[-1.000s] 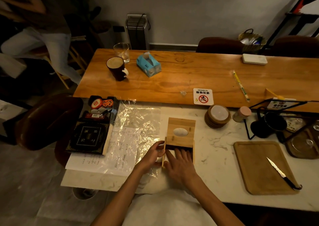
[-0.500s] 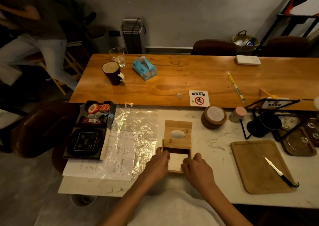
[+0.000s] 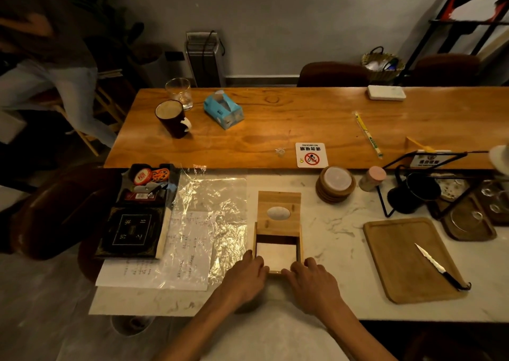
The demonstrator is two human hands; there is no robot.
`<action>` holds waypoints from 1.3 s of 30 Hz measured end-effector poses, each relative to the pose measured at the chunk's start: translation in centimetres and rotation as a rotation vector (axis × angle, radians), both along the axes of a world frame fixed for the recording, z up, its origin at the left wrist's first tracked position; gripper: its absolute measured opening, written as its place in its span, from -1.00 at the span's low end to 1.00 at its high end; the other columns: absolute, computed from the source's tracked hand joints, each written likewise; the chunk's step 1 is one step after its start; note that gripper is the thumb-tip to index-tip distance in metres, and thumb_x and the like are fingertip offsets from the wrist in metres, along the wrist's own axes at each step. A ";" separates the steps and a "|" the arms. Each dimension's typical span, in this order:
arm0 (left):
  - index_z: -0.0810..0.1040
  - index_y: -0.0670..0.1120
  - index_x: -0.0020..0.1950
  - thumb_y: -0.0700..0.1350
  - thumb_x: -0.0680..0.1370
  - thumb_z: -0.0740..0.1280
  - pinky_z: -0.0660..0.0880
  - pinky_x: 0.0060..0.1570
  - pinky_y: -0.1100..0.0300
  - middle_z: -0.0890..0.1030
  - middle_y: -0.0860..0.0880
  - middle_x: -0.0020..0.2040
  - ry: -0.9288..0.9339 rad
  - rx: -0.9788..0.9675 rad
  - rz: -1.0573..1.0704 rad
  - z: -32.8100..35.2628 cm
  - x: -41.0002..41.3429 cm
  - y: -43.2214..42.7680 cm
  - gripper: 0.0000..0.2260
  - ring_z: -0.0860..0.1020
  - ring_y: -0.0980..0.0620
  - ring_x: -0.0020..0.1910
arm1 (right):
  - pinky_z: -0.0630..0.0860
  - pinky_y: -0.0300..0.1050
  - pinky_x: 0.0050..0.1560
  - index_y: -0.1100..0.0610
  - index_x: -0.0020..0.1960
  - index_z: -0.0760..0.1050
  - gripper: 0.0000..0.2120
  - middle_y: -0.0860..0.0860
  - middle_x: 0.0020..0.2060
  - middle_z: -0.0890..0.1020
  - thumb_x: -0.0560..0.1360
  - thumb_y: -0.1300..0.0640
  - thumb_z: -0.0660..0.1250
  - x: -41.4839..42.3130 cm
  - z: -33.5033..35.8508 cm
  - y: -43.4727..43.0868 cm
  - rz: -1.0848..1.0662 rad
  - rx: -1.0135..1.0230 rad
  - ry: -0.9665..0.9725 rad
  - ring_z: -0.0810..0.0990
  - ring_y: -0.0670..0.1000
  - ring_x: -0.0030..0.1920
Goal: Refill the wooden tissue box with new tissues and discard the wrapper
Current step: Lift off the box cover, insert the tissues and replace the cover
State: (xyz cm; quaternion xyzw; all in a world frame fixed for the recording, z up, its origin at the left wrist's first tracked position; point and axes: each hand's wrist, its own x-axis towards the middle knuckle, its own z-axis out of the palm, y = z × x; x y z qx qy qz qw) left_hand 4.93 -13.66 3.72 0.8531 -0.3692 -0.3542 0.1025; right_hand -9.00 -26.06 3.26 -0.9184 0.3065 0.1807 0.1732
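Observation:
The wooden tissue box sits on the marble table in front of me. Its sliding lid, with an oval slot, is pushed away from me, so the near half stands uncovered. White tissues lie inside. My left hand grips the box's near left corner and my right hand grips its near right corner. The clear plastic wrapper lies flat and crinkled on the table to the left of the box, partly over a sheet of paper.
Left of the wrapper lies a dark tray of small items. A stack of coasters and a small jar stand behind the box. A wooden board with a knife lies on the right. A blue tissue pack and mug sit beyond.
My right hand has come out of the box, where it pressed down inside, and now holds the near right corner. My left hand shifted to the near left corner. The tissues now show.

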 end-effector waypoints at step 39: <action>0.02 0.07 0.58 -0.08 0.58 0.30 0.27 0.47 -0.09 0.17 0.01 0.57 0.804 -0.529 0.666 -1.7 2.0 -1.8 -0.34 0.24 -0.03 0.51 | 0.59 0.05 0.16 -0.13 0.56 0.08 -0.30 -0.02 0.46 0.33 0.52 -0.13 0.32 0.9 -0.8 -3.6 -0.788 0.860 -0.625 0.41 0.01 0.37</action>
